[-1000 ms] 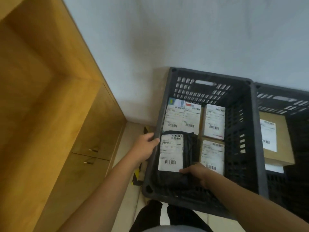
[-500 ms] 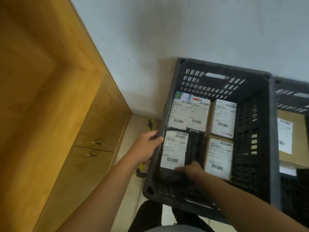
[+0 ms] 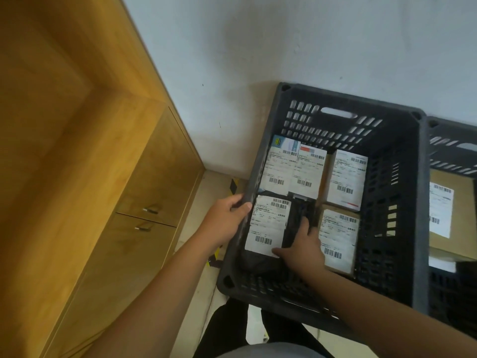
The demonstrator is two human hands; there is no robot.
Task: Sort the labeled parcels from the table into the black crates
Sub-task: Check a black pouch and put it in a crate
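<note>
Parcel (image 3: 268, 223) long axis 12–6, directly under my right hand (image 3: 302, 245) — laid flat, pressing | left hand (image 3: 224, 220) at 9 o'clock grips crate (image 3: 348, 98) rim | right nearer, I judge.

Matt plastic crate (image 3: 395, 202); paper-labelled parcels (image 3: 267, 223); seemingly smooth wood cabinet (image 3: 144, 202).

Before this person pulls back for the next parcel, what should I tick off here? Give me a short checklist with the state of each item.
1. Black parcel inside the left crate, label up: ok.
2. Parcel lying flat: cannot tell, its near end is dark.
3. Right hand off the parcel: not ok, its fingers rest on it.
4. Left hand steadying the crate: ok, it grips the left rim.
5. Cardboard box beside the parcel, label up: ok.
</note>
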